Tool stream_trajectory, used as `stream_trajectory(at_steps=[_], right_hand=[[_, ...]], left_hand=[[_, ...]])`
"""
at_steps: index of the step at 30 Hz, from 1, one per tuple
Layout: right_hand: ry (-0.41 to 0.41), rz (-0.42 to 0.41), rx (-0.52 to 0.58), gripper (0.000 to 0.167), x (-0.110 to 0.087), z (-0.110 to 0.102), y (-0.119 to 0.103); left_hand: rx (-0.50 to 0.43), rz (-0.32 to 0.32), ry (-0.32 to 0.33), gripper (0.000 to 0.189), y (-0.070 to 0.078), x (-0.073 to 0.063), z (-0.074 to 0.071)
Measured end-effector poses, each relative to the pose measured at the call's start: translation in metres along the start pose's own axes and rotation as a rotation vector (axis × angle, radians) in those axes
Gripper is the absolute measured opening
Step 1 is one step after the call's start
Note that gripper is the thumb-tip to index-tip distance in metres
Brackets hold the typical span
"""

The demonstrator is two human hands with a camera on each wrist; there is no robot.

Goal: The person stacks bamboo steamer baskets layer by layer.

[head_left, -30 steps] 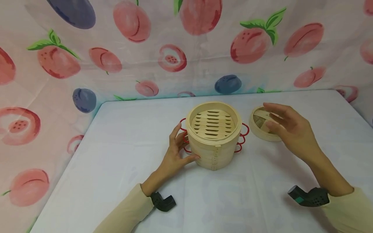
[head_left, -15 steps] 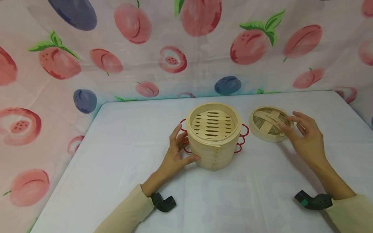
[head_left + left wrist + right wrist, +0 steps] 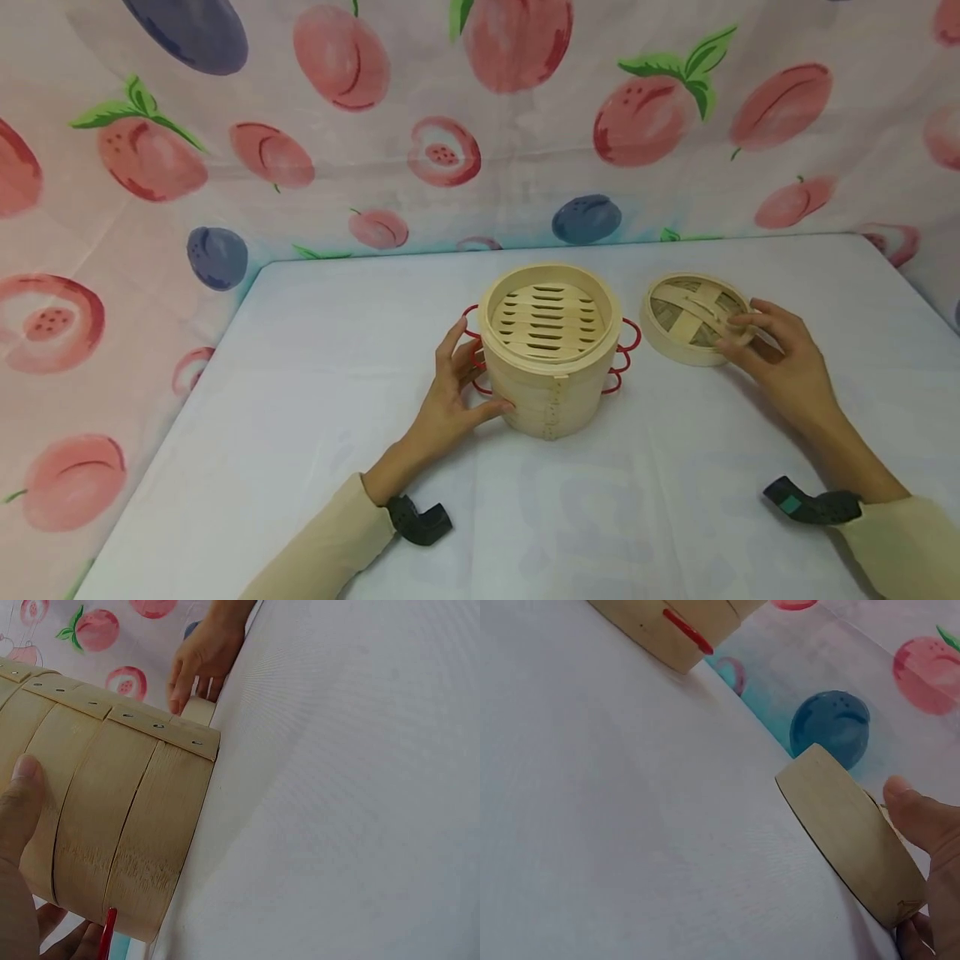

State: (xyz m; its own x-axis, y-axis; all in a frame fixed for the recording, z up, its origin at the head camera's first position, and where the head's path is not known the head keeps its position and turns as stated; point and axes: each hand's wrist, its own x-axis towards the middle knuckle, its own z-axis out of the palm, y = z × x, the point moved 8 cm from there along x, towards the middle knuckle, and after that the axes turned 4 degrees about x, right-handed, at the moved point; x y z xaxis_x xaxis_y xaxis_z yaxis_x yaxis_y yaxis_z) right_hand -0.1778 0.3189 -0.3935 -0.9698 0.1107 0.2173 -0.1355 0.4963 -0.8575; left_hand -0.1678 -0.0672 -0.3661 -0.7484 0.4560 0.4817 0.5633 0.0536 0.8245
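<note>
A stacked bamboo steamer (image 3: 551,392) with red side handles stands upright on the table, its slatted top tier uncovered. My left hand (image 3: 450,396) holds its left side, thumb at the front and fingers around by the handles. The left wrist view shows the thumb (image 3: 22,799) against the bamboo wall. To the right lies the round woven steamer lid (image 3: 686,325), flat with its top up. My right hand (image 3: 787,358) grips the right edge of the lid. In the right wrist view, the thumb (image 3: 919,814) is over the lid's top and fingertips show below its edge.
A white cloth covers the table (image 3: 330,375). Behind it hangs a fruit-print curtain (image 3: 525,183), close beyond the table's far edge. A narrow gap separates the steamer from the lid. Each wrist wears a black camera (image 3: 420,521).
My right hand has moved from above the lid to its right edge and closed on it. The left hand and the steamer have stayed in place.
</note>
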Motion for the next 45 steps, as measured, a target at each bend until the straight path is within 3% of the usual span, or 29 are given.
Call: stream_trajectory(at_steps=[4, 15, 25, 32, 36, 45], right_hand=[[-0.011, -0.001, 0.005, 0.037, 0.001, 0.002, 0.001], [-0.015, 0.011, -0.067, 0.035, -0.001, 0.003, 0.003], [-0.007, -0.015, -0.085, 0.032, -0.001, 0.003, 0.003], [-0.003, -0.038, -0.096, 0.028, 0.001, 0.003, 0.002], [-0.001, -0.061, -0.121, 0.026, 0.002, 0.003, 0.001], [0.030, -0.083, -0.180, 0.026, 0.001, 0.000, -0.003]], left_hand=[[0.003, -0.008, 0.002, 0.107, -0.011, -0.002, 0.000], [0.005, -0.013, -0.001, 0.106, -0.010, -0.002, 0.000], [0.009, 0.005, -0.009, 0.102, 0.019, 0.003, 0.000], [-0.003, -0.007, 0.002, 0.106, -0.011, -0.003, 0.000], [-0.001, -0.011, 0.003, 0.108, -0.010, -0.002, 0.000], [0.019, -0.004, -0.008, 0.106, 0.018, 0.003, 0.001]])
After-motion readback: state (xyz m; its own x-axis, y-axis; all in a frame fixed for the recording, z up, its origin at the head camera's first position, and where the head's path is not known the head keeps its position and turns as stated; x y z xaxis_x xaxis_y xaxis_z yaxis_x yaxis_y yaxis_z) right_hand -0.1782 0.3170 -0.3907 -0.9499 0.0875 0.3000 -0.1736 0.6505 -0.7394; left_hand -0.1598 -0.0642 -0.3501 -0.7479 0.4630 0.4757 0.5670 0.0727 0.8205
